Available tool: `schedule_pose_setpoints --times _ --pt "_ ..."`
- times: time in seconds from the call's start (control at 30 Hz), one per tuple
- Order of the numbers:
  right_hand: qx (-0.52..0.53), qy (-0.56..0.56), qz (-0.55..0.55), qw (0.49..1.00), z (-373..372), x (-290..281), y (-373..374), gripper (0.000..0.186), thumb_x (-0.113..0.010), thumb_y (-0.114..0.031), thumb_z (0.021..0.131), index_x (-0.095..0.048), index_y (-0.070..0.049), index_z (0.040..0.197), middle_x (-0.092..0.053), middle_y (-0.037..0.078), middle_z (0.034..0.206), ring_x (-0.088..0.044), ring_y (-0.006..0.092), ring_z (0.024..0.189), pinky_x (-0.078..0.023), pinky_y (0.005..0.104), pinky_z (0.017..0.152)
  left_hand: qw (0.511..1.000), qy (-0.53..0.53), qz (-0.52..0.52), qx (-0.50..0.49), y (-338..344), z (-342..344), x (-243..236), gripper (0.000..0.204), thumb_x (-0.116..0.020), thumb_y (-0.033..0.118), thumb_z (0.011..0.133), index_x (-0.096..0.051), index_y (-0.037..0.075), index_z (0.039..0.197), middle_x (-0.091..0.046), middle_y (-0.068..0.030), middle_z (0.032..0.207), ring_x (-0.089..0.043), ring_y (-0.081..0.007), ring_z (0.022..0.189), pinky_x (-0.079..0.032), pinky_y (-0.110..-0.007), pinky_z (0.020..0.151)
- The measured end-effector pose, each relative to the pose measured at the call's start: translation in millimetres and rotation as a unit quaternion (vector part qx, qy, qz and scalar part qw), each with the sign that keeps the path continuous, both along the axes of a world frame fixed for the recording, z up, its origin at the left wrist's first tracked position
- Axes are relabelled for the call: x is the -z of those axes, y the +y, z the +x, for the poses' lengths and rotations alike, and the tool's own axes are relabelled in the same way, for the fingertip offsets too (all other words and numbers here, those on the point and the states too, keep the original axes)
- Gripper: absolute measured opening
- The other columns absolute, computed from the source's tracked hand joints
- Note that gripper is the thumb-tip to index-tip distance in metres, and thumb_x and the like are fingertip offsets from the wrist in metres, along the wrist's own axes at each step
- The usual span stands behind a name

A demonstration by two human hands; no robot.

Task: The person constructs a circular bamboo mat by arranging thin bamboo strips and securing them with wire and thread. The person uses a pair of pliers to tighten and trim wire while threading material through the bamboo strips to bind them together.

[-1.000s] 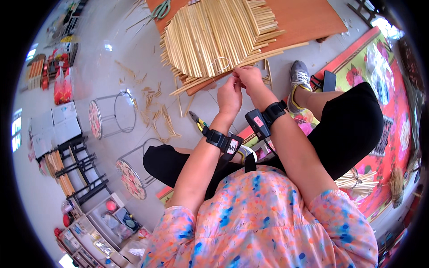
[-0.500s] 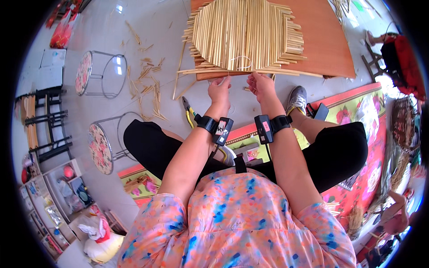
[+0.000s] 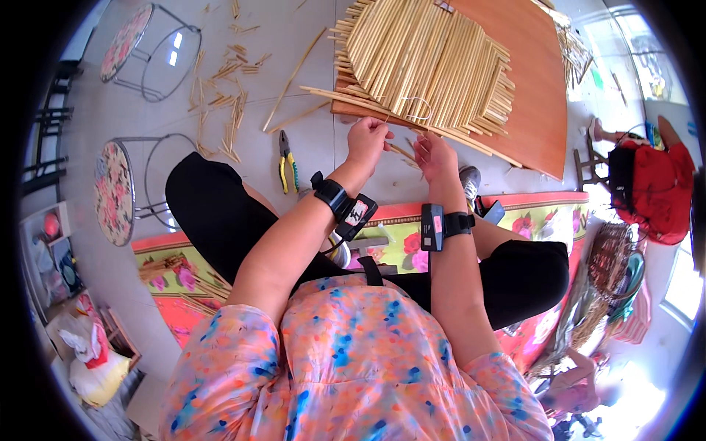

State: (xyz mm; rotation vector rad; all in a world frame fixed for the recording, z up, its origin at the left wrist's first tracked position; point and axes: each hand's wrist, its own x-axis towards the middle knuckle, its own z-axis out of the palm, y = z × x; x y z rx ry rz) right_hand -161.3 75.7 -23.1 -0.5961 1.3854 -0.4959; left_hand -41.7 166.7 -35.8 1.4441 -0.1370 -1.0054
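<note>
A panel of pale straw sticks lies on an orange board, with longer sticks along its near edge and a loop of white thread on it. My left hand is closed in a pinch at that edge, on what looks like a fine thread. To its right and slightly lower, my right hand has curled fingers just under the long sticks; what it holds, if anything, is too small to make out. Yellow-handled pliers lie on the floor left of my hands.
Straw offcuts litter the floor. Two round floral stools are at left, shelving beyond. A floral mat lies under my legs. At right are a person in red, a woven basket and another person in pink.
My hands, together one second ago, are now apart, each near the board's edge. The view has swung, bringing the people and basket at the right further into sight.
</note>
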Motion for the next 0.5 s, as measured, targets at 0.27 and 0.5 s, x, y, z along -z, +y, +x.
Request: schedule_pose_setpoints --times 0.27,0.5 --pt "-0.078 0.164 -0.218 0.959 15.2 -10.8 30.6 0.016 -0.062 -0.016 0.079 -0.065 -0.001 0.085 -0.061 0.002 0.071 -0.051 0.0092 0.059 -0.041 0.0241 0.054 0.998 -0.048 0.0 0.031 2.0 2.8 3.1 0.01 -0.056 0.009 0.081 -0.058 -0.001 0.082 -0.058 -0.0062 0.065 -0.052 -0.0109 0.048 -0.042 -0.024 0.043" --pt "-0.102 0.138 -0.124 0.977 60.7 -12.3 40.7 0.02 -0.065 -0.02 0.078 -0.067 -0.001 0.084 -0.058 0.002 0.066 -0.046 0.0082 0.052 -0.034 0.0246 0.045 0.954 -0.269 0.103 0.088 3.6 12.2 -3.3 0.014 -0.058 0.018 0.076 -0.062 0.005 0.078 -0.064 -0.0135 0.073 -0.062 -0.0309 0.069 -0.049 -0.04 0.062"
